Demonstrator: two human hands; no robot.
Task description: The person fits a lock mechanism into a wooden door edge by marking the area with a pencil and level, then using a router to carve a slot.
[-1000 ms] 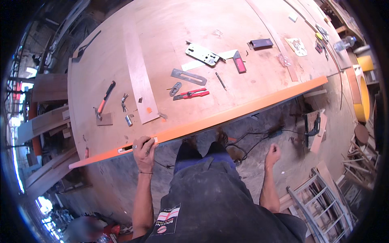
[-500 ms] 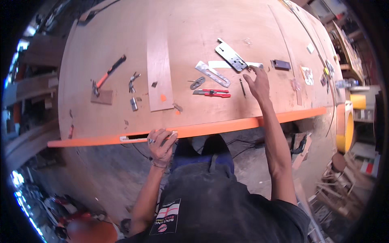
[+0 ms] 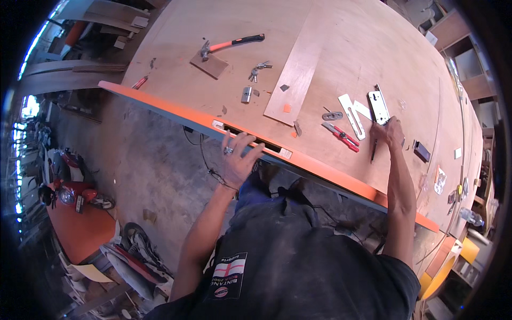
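The large board on the bench has an orange edge (image 3: 330, 173) with a long dark slot cut in it. My left hand (image 3: 240, 157) rests across this slot, fingers spread over the edge and holding nothing. Further right, my right hand (image 3: 390, 133) has its thumb and fingers closed at the near end of a metal mortise lock (image 3: 378, 106). Its fingertips are partly hidden. Beside the lock lie a slotted metal plate (image 3: 352, 117), a small grey oval plate (image 3: 332, 116) and a red utility knife (image 3: 341, 137). A dark pencil-like stick (image 3: 374, 151) is just below the right hand.
A claw hammer (image 3: 232, 44) lies over a wood block (image 3: 209, 66), near keys (image 3: 259, 70) and a lock cylinder (image 3: 246, 95). A wooden strip (image 3: 296, 74) crosses the board. Right of my hand is a dark small box (image 3: 421, 151). A motorbike (image 3: 74, 194) stands lower left.
My right hand has closed in on the near end of the mortise lock. My left hand stays at the slot. The whole view has turned, so the orange edge now slants down to the right.
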